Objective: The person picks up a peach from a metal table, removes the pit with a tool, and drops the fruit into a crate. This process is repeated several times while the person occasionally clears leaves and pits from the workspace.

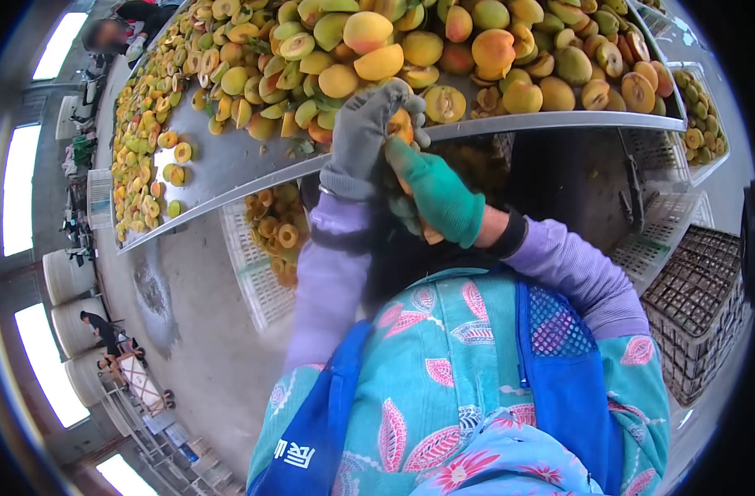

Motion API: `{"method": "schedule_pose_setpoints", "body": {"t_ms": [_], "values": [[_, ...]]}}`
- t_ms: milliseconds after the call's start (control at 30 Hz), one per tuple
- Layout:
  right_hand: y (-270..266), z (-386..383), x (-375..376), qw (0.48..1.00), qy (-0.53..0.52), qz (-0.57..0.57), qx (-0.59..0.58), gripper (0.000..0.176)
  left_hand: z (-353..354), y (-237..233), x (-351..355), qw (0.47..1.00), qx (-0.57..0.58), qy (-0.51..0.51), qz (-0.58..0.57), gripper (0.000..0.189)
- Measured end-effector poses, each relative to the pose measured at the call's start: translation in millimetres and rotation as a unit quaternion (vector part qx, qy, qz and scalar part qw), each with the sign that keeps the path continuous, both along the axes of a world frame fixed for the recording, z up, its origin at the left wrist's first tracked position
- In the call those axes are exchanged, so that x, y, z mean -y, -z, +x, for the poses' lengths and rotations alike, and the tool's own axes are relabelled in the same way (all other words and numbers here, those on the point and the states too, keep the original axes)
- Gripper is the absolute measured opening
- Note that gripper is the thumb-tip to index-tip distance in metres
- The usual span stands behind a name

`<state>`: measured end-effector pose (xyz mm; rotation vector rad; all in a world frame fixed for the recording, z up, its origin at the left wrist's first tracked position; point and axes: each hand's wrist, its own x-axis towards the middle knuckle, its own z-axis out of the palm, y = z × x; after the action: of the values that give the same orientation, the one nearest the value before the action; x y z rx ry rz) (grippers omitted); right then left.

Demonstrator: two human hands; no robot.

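Observation:
My left hand, in a grey glove, is closed around an orange-yellow apricot at the near edge of the metal table. My right hand, in a green glove, is closed too and presses up against the same fruit from the right. What its fingers grip is hidden; a small tan end shows below the glove. Just beyond my hands lies a heap of apricots, some whole and some cut in half. One cut half faces upward close to my left fingertips.
Under the table stands a white crate with apricot halves. Another crate of fruit is at the right, near dark stacked crates. A person is at the far left end; another is by a cart.

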<state>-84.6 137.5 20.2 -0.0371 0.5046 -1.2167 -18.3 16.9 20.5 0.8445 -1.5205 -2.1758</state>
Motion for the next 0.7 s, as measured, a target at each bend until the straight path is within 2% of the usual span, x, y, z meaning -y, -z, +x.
{"method": "schedule_pose_setpoints", "body": {"t_ms": [67,100,200,333,433,500,567,633,667,700], "values": [[-1,-8,4,1.0,-0.007,-0.026,0.014,0.041,-3,-6,7,0.998,0.025,0.022,-0.045,0.032],[2,-4,4,0.99,0.02,-0.05,0.128,0.041,-4,-2,11,0.994,0.026,0.035,-0.104,0.032],[13,-4,9,0.975,0.024,-0.11,0.192,0.041,-5,-12,5,1.0,-0.008,0.003,0.001,0.03],[14,-2,9,0.978,-0.036,-0.075,0.192,0.04,3,-12,-5,0.984,-0.028,-0.107,0.141,0.031],[13,0,15,0.97,-0.081,-0.1,0.206,0.041,17,-9,3,0.991,-0.014,-0.118,0.055,0.032],[18,4,18,0.938,-0.098,-0.151,0.296,0.042,23,-12,7,0.994,-0.016,-0.103,0.011,0.03],[28,8,25,0.883,-0.132,-0.228,0.389,0.044,23,-22,-5,0.979,-0.097,-0.143,0.109,0.028],[20,10,19,0.9,-0.156,-0.218,0.344,0.045,30,-18,-9,0.943,-0.151,-0.198,0.221,0.026],[17,11,17,0.907,-0.165,-0.214,0.322,0.046,39,-5,-15,0.933,-0.168,-0.241,0.206,0.025],[20,11,13,0.916,-0.159,-0.18,0.321,0.044,52,0,-10,0.948,-0.136,-0.273,0.092,0.023]]}}
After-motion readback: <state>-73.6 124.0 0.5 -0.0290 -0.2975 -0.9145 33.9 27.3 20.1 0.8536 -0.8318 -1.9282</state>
